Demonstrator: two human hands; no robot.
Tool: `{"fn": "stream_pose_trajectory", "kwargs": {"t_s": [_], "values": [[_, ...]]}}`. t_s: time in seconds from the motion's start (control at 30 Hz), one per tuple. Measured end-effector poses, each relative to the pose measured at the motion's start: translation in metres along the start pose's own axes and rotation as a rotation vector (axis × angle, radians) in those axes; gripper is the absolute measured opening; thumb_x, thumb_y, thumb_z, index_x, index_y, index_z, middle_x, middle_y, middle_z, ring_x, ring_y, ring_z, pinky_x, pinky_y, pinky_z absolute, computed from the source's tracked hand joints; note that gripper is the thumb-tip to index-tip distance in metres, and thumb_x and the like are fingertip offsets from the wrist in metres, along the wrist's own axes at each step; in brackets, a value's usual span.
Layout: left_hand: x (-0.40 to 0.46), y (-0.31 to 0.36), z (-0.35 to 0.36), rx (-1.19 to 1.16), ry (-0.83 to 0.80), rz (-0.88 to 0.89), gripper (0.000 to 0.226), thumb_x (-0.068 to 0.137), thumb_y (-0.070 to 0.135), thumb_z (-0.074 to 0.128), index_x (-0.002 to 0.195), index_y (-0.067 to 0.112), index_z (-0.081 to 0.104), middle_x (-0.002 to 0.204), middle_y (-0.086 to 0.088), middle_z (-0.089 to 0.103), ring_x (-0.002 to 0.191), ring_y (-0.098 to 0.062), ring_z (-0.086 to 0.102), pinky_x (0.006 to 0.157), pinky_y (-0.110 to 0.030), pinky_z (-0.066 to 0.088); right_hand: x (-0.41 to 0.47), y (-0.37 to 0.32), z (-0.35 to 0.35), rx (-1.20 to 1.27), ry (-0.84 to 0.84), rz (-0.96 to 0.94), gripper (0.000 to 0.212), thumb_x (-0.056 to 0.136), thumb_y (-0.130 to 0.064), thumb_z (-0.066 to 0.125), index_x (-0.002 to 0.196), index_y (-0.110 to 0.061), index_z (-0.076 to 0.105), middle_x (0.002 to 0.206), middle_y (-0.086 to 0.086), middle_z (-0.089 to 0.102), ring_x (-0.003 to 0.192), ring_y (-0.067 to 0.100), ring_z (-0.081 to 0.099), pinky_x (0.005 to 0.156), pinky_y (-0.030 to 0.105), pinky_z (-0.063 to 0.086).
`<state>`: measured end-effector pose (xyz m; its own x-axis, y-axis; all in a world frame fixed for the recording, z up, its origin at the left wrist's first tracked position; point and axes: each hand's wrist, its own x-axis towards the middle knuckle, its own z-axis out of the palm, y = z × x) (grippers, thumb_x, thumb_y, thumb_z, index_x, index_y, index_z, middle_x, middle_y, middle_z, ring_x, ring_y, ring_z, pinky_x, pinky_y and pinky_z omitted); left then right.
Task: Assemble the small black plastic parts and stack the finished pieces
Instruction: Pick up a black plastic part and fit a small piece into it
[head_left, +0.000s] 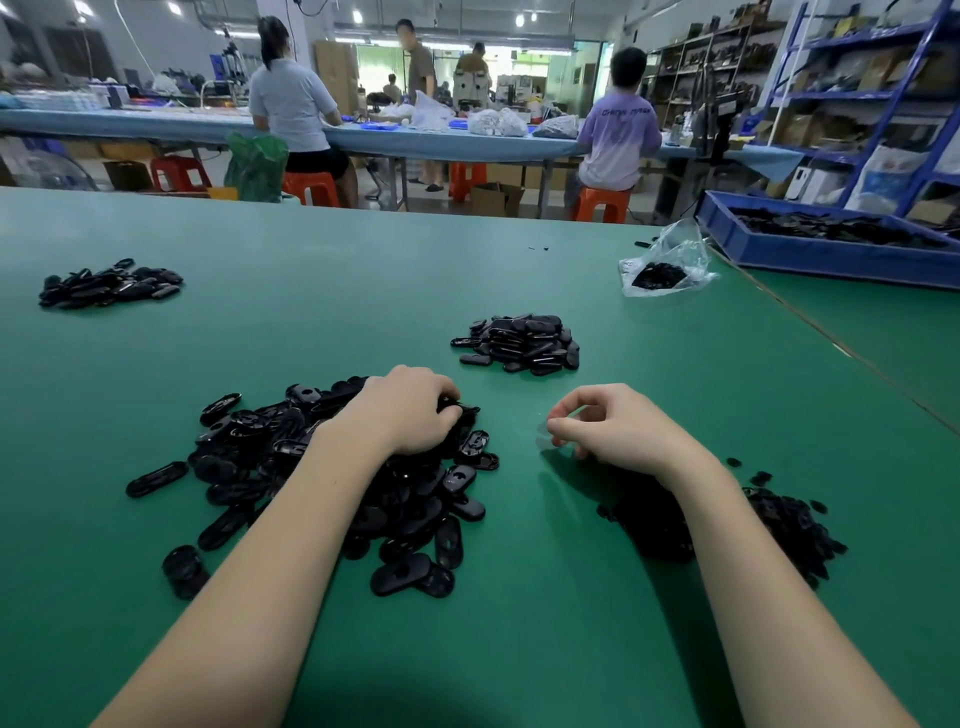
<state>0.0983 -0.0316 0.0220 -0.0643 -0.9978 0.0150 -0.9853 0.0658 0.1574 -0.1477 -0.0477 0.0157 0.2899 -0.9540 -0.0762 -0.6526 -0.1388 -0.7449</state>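
**Insp. note: part pick-up in progress, both hands at the near piles**

Task items: large loose heap of black oval shells (332, 467) at lower centre-left of frame, on the green work mat (519, 623). Left hand (402, 410) sits on top of the heap's upper right edge, fingers curled down into the parts; appears to be gripping one, but the piece itself is hidden under the fingers. Right hand (618, 431) is just right of centre, clear of the heap, thumb and fingertips pinched together on a small clear film piece (545, 434); faint, hard to make out. Hands are apart, with bare mat between them.

Under the right forearm, lower right: second pile of smaller black inserts (789, 525). Above centre: neater stack of finished pieces (524, 343). Upper left: another black parts pile (109, 286). Upper right: clear plastic bag (667, 265) w/ black parts, then a blue bin (810, 249) of the same at frame edge.

Step judged: picking one shell to mate w/ the item in the right hand. Recs: lift a single shell only, shake off any nested ones; turn cavity side up before bringing hands together; keep the pinch on the film light, at its edge, so it isn't creased or smudged; seat square, then place on the stack above centre, not back in the heap.
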Motion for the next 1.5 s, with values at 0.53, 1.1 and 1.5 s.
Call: {"fn": "stream_pose_trajectory", "kwargs": {"t_s": [0.53, 1.1, 1.5], "values": [[-0.005, 0.022, 0.010, 0.008, 0.121, -0.055, 0.033, 0.096, 0.020, 0.046, 0.125, 0.025, 0.062, 0.128, -0.007, 0.048, 0.121, -0.028, 0.048, 0.101, -0.040, 0.037, -0.001, -0.003, -0.001, -0.024, -0.014, -0.001, 0.006, 0.090, -0.031, 0.068, 0.091, -0.026, 0.072, 0.078, -0.014, 0.077, 0.059, 0.003, 0.066, 0.073, 0.026, 0.049], [-0.004, 0.027, 0.007, 0.093, 0.306, -0.015, 0.022, 0.100, 0.031, 0.049, 0.116, 0.026, 0.061, 0.116, 0.000, 0.061, 0.113, -0.024, 0.052, 0.098, -0.039, 0.036, -0.008, -0.006, -0.027, -0.228, 0.038, 0.077, 0.006, 0.091, -0.032, 0.066, 0.088, -0.030, 0.071, 0.081, -0.012, 0.077, 0.070, 0.008, 0.071, 0.067, 0.024, 0.052], [-0.017, 0.079, 0.021, -0.031, 0.243, 0.291, 0.024, 0.100, 0.039, 0.051, 0.121, 0.031, 0.060, 0.116, 0.008, 0.061, 0.113, -0.018, 0.051, 0.100, -0.037, 0.038, -0.019, 0.003, -0.052, -0.478, 0.075, 0.275, 0.003, 0.080, -0.034, 0.077, 0.079, -0.037, 0.077, 0.097, -0.010, 0.076, 0.098, 0.017, 0.068, 0.090, 0.033, 0.056]]}}
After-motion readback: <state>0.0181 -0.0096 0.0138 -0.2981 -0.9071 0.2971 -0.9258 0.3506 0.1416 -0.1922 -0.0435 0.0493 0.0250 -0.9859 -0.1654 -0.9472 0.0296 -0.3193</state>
